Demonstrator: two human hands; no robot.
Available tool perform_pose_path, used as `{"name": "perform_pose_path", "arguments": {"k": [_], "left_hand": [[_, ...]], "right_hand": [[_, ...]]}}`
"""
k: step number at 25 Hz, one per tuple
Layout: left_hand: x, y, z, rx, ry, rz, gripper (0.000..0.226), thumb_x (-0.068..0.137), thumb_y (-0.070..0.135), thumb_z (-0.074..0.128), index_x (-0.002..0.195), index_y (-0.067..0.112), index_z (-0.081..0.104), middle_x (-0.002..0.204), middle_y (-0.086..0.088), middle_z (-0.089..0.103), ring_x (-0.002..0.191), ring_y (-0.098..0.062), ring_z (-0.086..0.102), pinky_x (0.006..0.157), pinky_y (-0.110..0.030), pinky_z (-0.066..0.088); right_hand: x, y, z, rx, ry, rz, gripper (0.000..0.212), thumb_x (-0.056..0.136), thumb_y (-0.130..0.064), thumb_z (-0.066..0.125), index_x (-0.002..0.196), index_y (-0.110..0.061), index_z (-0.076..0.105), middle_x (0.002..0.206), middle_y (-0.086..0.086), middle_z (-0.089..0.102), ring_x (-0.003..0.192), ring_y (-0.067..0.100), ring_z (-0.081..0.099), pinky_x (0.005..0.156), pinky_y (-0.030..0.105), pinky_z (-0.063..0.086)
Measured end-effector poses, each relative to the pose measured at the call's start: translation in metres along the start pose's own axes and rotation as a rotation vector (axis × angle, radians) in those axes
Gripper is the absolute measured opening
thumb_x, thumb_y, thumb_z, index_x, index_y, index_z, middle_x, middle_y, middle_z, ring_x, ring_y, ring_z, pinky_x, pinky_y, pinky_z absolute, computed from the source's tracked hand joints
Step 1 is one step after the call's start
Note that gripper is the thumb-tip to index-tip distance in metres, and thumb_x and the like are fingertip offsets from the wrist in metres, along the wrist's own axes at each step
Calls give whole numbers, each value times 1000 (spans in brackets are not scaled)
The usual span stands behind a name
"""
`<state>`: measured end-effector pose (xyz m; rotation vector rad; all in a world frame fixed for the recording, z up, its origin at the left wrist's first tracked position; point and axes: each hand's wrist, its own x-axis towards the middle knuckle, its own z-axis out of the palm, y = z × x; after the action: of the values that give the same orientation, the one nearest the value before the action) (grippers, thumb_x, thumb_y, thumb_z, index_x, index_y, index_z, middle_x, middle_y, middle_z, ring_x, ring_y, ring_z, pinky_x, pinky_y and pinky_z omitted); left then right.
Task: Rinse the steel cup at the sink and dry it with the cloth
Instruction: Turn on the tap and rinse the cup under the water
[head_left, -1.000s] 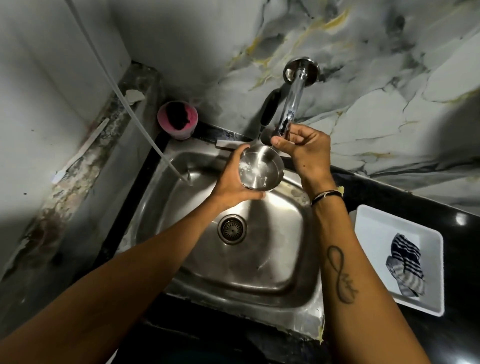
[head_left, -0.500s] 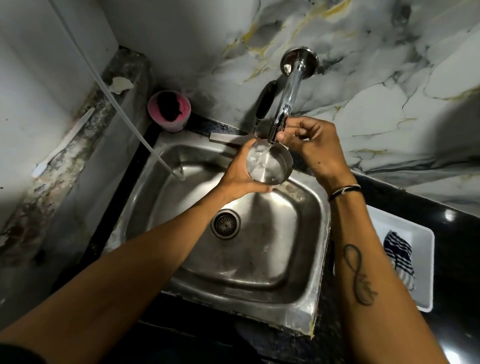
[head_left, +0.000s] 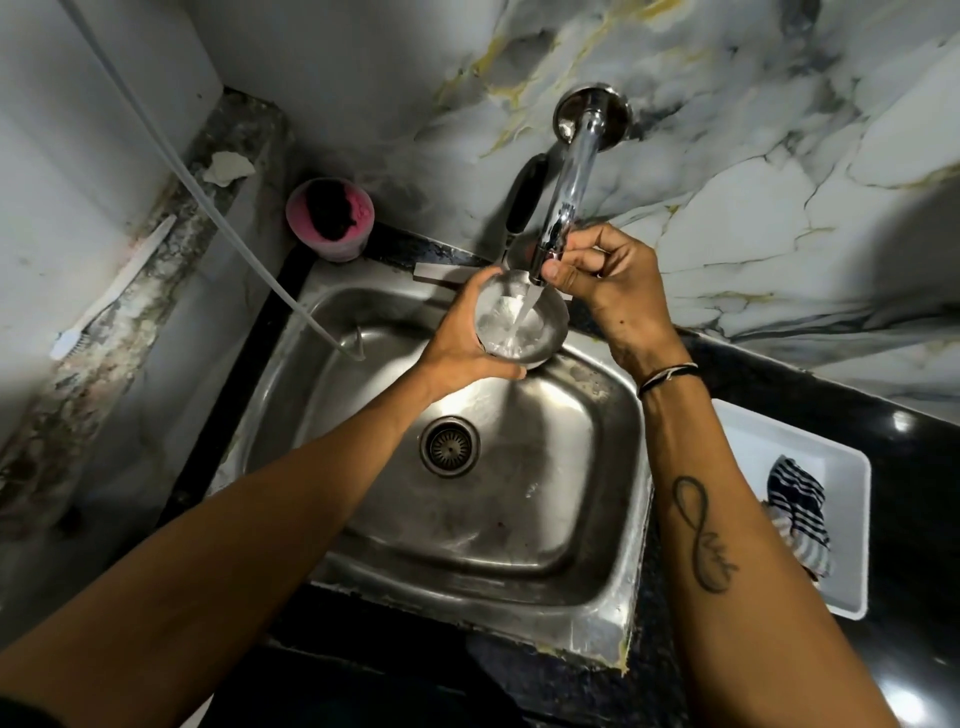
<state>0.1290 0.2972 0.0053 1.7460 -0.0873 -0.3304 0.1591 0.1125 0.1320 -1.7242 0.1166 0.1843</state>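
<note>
My left hand (head_left: 462, 343) wraps the steel cup (head_left: 522, 325), fingers curled round its far side and thumb pressed along the near wall, mouth up, held over the back of the sink (head_left: 587, 525). My right hand (head_left: 605, 283) sits just beside it, thumb and forefinger pinched on the tip of the tap (head_left: 566, 192), the other fingers folded in. Water (head_left: 524, 312) falls from just above my left fingertips straight into the cup. I judge the rinse is under way, and to do it well I should keep the stream centred, tilt and turn the cup so the water sweeps the whole wall, then tip it out over the drain (head_left: 450, 446) below my wrist. The striped cloth (head_left: 797, 514) waits in the white tray (head_left: 852, 571), well off to the right of my right forearm.
</note>
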Motion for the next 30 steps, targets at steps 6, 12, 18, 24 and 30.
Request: {"name": "perform_pose_path", "arguments": {"k": [6,12,18,24,30], "left_hand": [[-13,-23,-6,41,3,-5,127,53,3,105,159,17,38,158,-11,49,148,-30,49,125,-54,42],[1,-15,-7,18,-7,34,125,52,8,105,157,18,39,152,-2,52,142,-22,52,123,-38,44],[-13,-31,-5,21,-28,24,126,52,11,106,158,27,39,154,-1,51,145,-22,50,120,-33,43],[1,-24,-12,18,-12,31,125,52,9,105,157,23,40,151,0,55,141,-18,54,120,-37,46],[-5,-30,-7,55,-18,21,124,50,21,107,154,37,41,153,2,54,144,-22,53,122,-49,46]], "right_hand": [[-4,-1,1,-34,-16,-34,31,87,17,77,94,-11,66,57,-23,71,61,-9,70,71,12,60],[-5,-1,3,-24,4,-14,29,89,11,79,94,-15,67,62,-19,76,63,-5,73,66,16,61],[-6,1,2,-24,-1,-27,28,89,10,79,95,-15,68,61,-21,74,65,-6,73,71,13,60],[-6,2,5,0,38,-12,25,89,6,81,96,-16,72,75,-11,84,71,2,78,73,20,63],[-4,5,4,1,44,2,22,89,4,82,100,-12,72,80,-5,85,74,9,78,73,25,65]]}}
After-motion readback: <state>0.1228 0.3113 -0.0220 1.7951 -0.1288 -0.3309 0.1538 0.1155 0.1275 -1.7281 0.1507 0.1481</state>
